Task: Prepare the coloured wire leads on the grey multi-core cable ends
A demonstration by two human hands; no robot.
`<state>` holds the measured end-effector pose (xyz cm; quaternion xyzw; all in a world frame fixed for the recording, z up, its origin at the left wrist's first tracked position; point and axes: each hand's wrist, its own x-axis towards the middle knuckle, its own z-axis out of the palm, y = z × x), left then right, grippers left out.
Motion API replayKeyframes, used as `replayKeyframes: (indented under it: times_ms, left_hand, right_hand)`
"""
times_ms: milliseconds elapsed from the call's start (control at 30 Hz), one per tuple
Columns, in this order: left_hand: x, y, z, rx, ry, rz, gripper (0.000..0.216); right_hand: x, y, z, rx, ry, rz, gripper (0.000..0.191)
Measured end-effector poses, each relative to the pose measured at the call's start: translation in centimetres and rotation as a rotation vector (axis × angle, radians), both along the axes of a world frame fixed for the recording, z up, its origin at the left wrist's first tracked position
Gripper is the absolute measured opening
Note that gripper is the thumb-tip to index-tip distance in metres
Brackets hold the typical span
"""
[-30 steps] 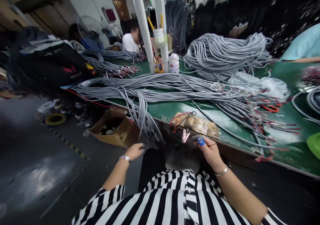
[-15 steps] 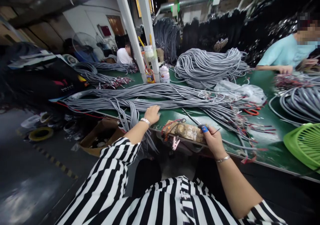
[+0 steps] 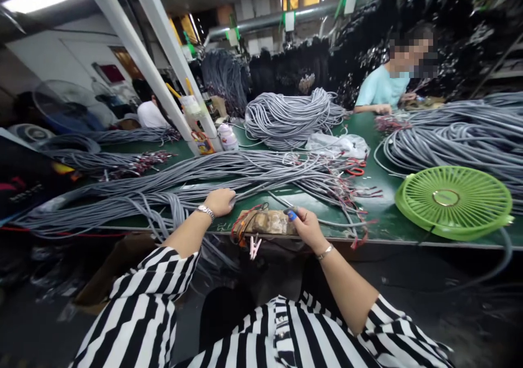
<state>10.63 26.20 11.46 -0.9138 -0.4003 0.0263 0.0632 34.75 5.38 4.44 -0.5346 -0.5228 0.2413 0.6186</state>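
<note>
My left hand [image 3: 220, 201] is closed at the near edge of a long bundle of grey cables [image 3: 196, 169], on a cable that runs right from its fingers. My right hand [image 3: 308, 227] pinches a thin grey cable [image 3: 278, 199] between thumb and fingers; a blue wrap covers part of the thumb. Just under and left of that hand, a brown taped block [image 3: 265, 223] lies at the table edge. Red and black wires [image 3: 241, 223] are gathered at its left end, and a pink clothespin [image 3: 255, 247] hangs from its front.
A green round fan [image 3: 453, 201] lies on the green table [image 3: 379, 215] at right. Red-handled scissors [image 3: 355, 170] and a plastic bag [image 3: 337, 145] lie behind the stripped wire ends. Coiled cables [image 3: 292, 120] sit farther back. A co-worker [image 3: 382, 87] in light blue sits across the table.
The view has swung to the right, bringing the whole green fan into sight. Both hands keep nearly the same places at the cables and the block.
</note>
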Motion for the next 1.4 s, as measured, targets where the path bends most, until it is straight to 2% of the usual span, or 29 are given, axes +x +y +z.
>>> replayKeyframes:
  times_ms: [67, 133, 267, 300, 367, 400, 467, 567, 633, 700, 833, 900, 967, 1033, 1100, 1167, 1233, 1300, 1333, 1400]
  left_hand:
    - [-0.1, 0.0, 1.3, 0.056, -0.253, 0.075, 0.012]
    - [-0.9, 0.7, 3.3, 0.143, -0.655, 0.226, 0.016]
    - [-3.2, 2.0, 8.2, 0.291, -1.002, 0.42, 0.036]
    - [-3.5, 1.7, 9.3, 0.295, -1.17, 0.421, 0.037]
    - [-3.3, 0.1, 10.8, 0.233, -1.35, 0.244, 0.03]
    - [-2.8, -1.2, 11.3, 0.164, -1.309, 0.147, 0.026]
    - [-1.1, -4.5, 11.7, 0.051, -1.124, -0.012, 0.023]
    - [1.7, -9.8, 11.3, -0.097, -0.806, -0.267, 0.021]
    - [3.0, -13.2, 10.6, -0.229, -0.668, -0.41, 0.017]
    - [3.7, -16.7, 9.5, -0.249, -0.59, -0.528, 0.011]
    - [3.6, -22.8, 7.0, -0.402, -0.442, -0.858, 0.015]
    - [2.8, -24.8, 5.8, -0.521, -0.461, -0.875, 0.014]
    - [1.0, -25.8, 4.5, -0.653, -0.669, -0.717, 0.006]
    - [-1.6, -26.1, 2.5, -0.875, -0.994, -0.433, 0.014]
    - [-4.8, -26.2, -0.3, -1.056, -1.332, -0.046, 0.029]
    - [-7.9, -26.7, -3.5, -1.193, -1.506, 0.158, 0.035]
    - [-10.5, -27.6, -6.5, -1.25, -1.526, 0.266, 0.036]
    - [-12.4, -28.8, -8.9, -1.287, -1.496, 0.359, 0.037]
    - [-13.0, -29.5, -9.8, -1.291, -1.471, 0.404, 0.037]
    - [-13.8, -30.4, -10.9, -1.272, -1.443, 0.48, 0.037]
  right_hand:
    - [0.0, -0.2, 0.0, 0.008, -0.069, -0.008, 0.024]
    - [-0.1, -0.3, 0.0, 0.006, -0.116, -0.014, 0.025]
    - [0.0, -0.4, 0.1, 0.019, -0.088, -0.008, 0.02]
    - [0.0, -0.3, 0.0, 0.022, -0.063, -0.001, 0.018]
    - [0.1, -0.2, -0.2, 0.017, -0.008, 0.012, 0.017]
    - [0.2, -0.2, -0.4, 0.009, 0.019, 0.015, 0.017]
    - [0.2, -0.1, -0.6, -0.013, 0.064, 0.007, 0.019]
    - [0.2, -0.2, -0.8, -0.071, 0.084, -0.039, 0.024]
    - [0.2, -0.4, -0.8, -0.103, 0.073, -0.075, 0.026]
    - [0.2, -0.5, -0.7, -0.094, 0.081, -0.075, 0.026]
    - [0.3, -0.7, -0.9, -0.169, 0.122, -0.085, 0.03]
    - [0.3, -0.6, -1.1, -0.161, 0.084, -0.116, 0.03]
    - [0.3, -0.6, -1.2, -0.123, 0.035, -0.141, 0.03]
    - [0.2, -0.6, -1.1, -0.099, 0.013, -0.154, 0.029]
    - [0.0, -0.8, -0.7, -0.094, 0.013, -0.143, 0.028]
    - [-0.3, -1.2, -0.3, -0.093, -0.008, -0.12, 0.026]
    - [-1.2, -1.9, 0.2, -0.082, 0.003, -0.091, 0.025]
    - [-2.8, -3.2, 0.7, -0.085, 0.036, -0.001, 0.025]
    - [-3.9, -4.0, 1.0, -0.106, 0.04, 0.084, 0.026]
    - [-6.4, -5.5, 1.4, -0.2, -0.032, 0.357, 0.023]
